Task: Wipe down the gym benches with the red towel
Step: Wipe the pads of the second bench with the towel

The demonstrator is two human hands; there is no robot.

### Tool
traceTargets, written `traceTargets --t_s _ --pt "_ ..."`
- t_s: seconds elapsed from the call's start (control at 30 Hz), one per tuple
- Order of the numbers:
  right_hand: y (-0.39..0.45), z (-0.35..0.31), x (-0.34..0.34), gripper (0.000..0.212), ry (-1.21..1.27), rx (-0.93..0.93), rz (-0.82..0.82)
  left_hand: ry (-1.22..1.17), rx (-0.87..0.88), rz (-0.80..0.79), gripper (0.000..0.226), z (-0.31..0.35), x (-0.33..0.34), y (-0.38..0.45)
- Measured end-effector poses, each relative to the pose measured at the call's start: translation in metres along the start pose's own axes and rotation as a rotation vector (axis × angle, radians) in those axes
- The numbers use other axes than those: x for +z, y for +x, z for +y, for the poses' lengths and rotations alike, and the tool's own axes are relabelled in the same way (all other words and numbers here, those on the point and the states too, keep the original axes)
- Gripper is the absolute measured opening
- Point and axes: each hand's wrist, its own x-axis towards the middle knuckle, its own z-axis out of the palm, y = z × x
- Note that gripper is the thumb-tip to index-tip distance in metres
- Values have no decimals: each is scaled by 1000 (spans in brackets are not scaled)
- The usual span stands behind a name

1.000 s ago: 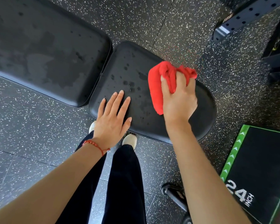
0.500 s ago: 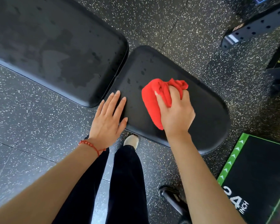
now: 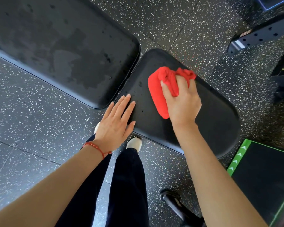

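Covering most of the view, the speckled rubber floor (image 3: 31, 128) was dark with many small white flecks. On it stood the gym bench, seen from above: its long black back pad (image 3: 59, 46) reached toward the upper left and showed dull damp patches, and the shorter seat pad (image 3: 211, 122), with a rounded end, lay just beside it with a narrow gap between them. At the lower right was a black plyo box (image 3: 261, 177) with a green edge, and at the upper right a perforated steel rack beam (image 3: 262, 36). The person's legs in dark trousers (image 3: 128, 185) stood near the seat pad, with one light shoe (image 3: 134, 143) showing. The right hand (image 3: 182, 102) pressed the red towel (image 3: 159, 95) on the seat pad, its fingers (image 3: 167, 90) curled into the bunched cloth and holding it. The left hand (image 3: 116, 123) rested flat on the near corner of the seat pad, fingers straight and close together. A red bead bracelet (image 3: 95, 147) circled the left wrist.
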Motion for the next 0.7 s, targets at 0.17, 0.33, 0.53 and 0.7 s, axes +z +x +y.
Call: traceTargets --t_s 0.17,0.33,0.53,0.7 --pt "-53 -14 2 26 0 -79 -88 25 -35 37 55 -18 -9 -11" --pt "-42 -15 4 25 -9 -154 -132 73 -178 46 58 -46 -12 -15" --pt "16 -27 19 33 -25 -131 -93 134 -174 3 54 -65 -5 -8" --pt "61 -33 36 41 -93 -21 -67 133 -164 12 57 -68 -4 -8"
